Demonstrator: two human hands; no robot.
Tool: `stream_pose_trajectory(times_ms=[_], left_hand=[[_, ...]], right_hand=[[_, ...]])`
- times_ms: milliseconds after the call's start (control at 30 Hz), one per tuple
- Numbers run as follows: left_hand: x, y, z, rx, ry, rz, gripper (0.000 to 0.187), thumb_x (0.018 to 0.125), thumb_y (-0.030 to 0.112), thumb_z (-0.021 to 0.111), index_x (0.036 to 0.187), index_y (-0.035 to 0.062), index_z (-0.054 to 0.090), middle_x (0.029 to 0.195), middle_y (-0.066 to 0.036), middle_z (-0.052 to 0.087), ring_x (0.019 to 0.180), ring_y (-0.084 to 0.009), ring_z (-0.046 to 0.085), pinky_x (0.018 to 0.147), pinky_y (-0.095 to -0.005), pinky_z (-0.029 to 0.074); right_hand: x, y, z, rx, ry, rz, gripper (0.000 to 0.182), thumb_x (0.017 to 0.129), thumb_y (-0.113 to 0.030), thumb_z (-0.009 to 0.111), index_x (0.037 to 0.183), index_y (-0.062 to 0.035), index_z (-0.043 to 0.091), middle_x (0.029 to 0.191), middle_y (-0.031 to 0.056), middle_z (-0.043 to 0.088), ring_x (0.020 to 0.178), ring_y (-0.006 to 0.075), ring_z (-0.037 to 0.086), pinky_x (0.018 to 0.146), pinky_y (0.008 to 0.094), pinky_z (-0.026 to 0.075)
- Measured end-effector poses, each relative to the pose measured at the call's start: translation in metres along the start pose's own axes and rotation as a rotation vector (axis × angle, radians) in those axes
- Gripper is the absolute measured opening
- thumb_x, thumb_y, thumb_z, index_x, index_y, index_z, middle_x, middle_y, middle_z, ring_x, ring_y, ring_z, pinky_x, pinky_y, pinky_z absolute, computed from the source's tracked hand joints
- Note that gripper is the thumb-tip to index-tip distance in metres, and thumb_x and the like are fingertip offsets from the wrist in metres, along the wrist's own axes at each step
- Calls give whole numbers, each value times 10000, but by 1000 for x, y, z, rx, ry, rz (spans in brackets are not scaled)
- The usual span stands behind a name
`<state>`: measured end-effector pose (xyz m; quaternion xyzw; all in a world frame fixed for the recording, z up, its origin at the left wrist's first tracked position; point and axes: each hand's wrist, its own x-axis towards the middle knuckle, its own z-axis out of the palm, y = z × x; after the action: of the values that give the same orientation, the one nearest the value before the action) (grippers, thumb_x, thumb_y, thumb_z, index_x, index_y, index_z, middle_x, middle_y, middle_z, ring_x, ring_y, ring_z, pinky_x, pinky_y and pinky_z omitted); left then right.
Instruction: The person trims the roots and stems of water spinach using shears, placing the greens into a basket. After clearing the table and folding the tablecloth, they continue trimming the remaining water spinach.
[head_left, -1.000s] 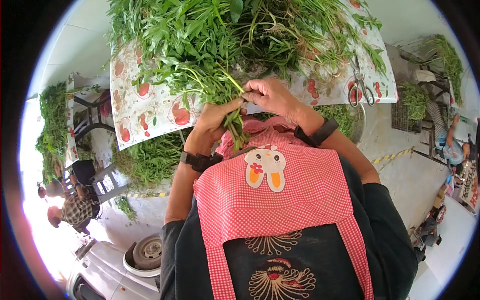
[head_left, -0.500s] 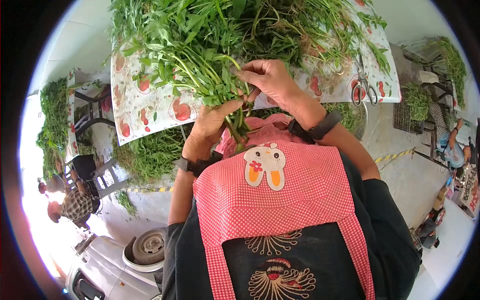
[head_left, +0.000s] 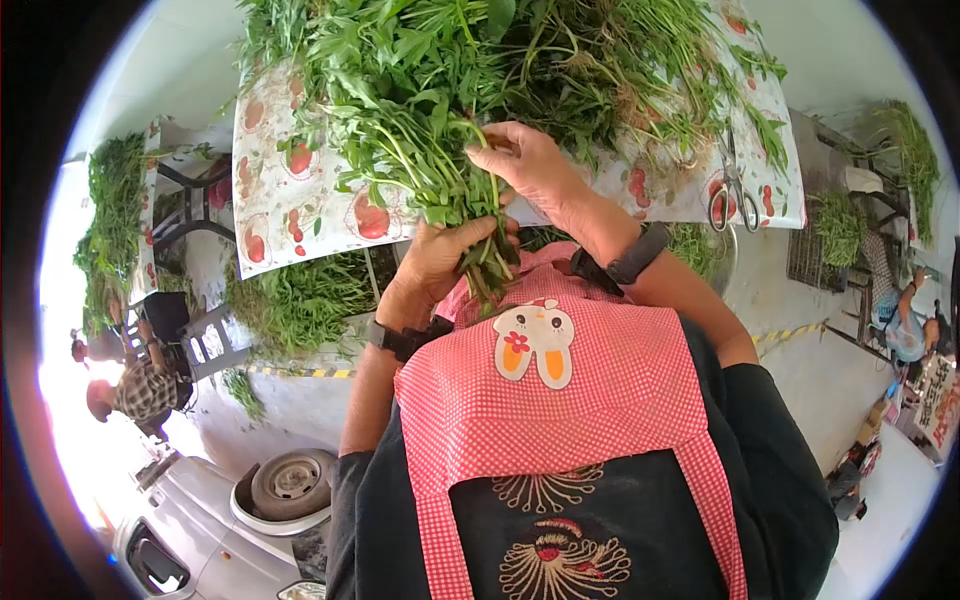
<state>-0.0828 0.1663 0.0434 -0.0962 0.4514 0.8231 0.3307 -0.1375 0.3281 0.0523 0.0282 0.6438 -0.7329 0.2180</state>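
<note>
My left hand [head_left: 438, 258] is wrapped round the lower stems of a bunch of leafy greens [head_left: 415, 150], with the cut ends pointing down toward my apron. Just above and to the right, my right hand [head_left: 535, 172] has its thumb and forefinger closed at a pale green stem [head_left: 468, 128] on the bunch's right side. Its other fingers are curled and partly hidden. Behind both hands lies a large pile of greens [head_left: 560, 60], some with roots, on a fruit-patterned tablecloth [head_left: 345, 225]. A pair of scissors [head_left: 732, 185] rests on the cloth at the right.
More greens [head_left: 300, 305] lie on the floor below the table. To the left, a person in a checked shirt [head_left: 148, 388] sits by another table. Another person [head_left: 905, 325] is at the far right, near a wire crate [head_left: 815, 235]. A silver vehicle [head_left: 215, 535] stands lower left.
The table and surroundings sit slightly lower in view as the head tilts. My left hand has shifted right with the bunch, whose stem ends have spread. My right hand remains near the same stem.
</note>
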Motion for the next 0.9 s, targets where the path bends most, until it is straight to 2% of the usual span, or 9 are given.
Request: stream_pose_trajectory(times_ms=[67,200,300,367,433,567,667,833,900], left_hand=[[-11,4,10,2,24,-28,300,867,41,576,1160,20,516,902,-112,640,756,-191,634,644,-314,558],[-19,-9,2,70,6,18,332,848,72,625,1161,47,518,966,-57,601,872,-176,591,749,-313,516],[-36,-16,6,79,171,153,196,821,108,679,979,48,581,748,-21,580,601,-94,520,506,-230,456],[-49,-30,-3,283,460,193,177,806,87,687,947,43,590,741,-2,575,609,-90,525,479,-220,404],[-70,-35,-19,439,418,90,147,825,73,653,953,38,589,753,3,577,651,-85,528,513,-226,408],[-81,-46,-10,680,358,136,129,838,90,628,942,31,580,761,-11,584,671,-85,526,548,-241,419],[-78,-59,-25,699,259,62,154,829,137,633,887,8,572,745,-35,601,664,-99,543,571,-251,436],[-88,-56,-47,356,529,-53,171,760,78,647,895,-2,581,713,-48,587,641,-135,552,548,-292,442],[-97,-58,-57,617,661,161,181,757,64,654,912,-4,589,757,-66,609,662,-159,573,579,-303,460]], right_hand=[[2,-3,-2,57,-52,138,616,778,-225,723,1284,-20,440,1185,119,561,1005,170,556,872,274,442],[9,-11,24,539,-487,136,493,782,-118,700,1207,-9,474,1070,91,591,885,174,599,791,311,527],[4,-32,61,91,-482,-382,837,696,-199,777,1355,-3,300,1217,191,525,1072,274,547,960,355,436],[-9,-26,83,-306,-366,-563,991,622,-215,823,1393,-5,236,1247,213,501,1143,315,500,1005,361,381],[-10,-30,93,-206,-533,-483,1037,580,-221,832,1379,-12,205,1208,223,522,1121,310,528,964,362,405],[4,-5,98,-68,-466,-413,923,580,-176,817,1336,-14,314,1160,135,567,1020,244,563,915,337,429],[34,48,95,-64,-426,-116,441,708,-104,749,1110,-31,582,1012,16,629,897,118,567,802,274,461],[50,45,117,-22,-519,-115,355,731,-54,721,1071,-39,620,1003,19,647,873,118,588,795,272,469],[54,37,140,87,-537,-144,411,718,-34,742,1104,-40,601,1022,19,642,907,120,583,838,272,472]])
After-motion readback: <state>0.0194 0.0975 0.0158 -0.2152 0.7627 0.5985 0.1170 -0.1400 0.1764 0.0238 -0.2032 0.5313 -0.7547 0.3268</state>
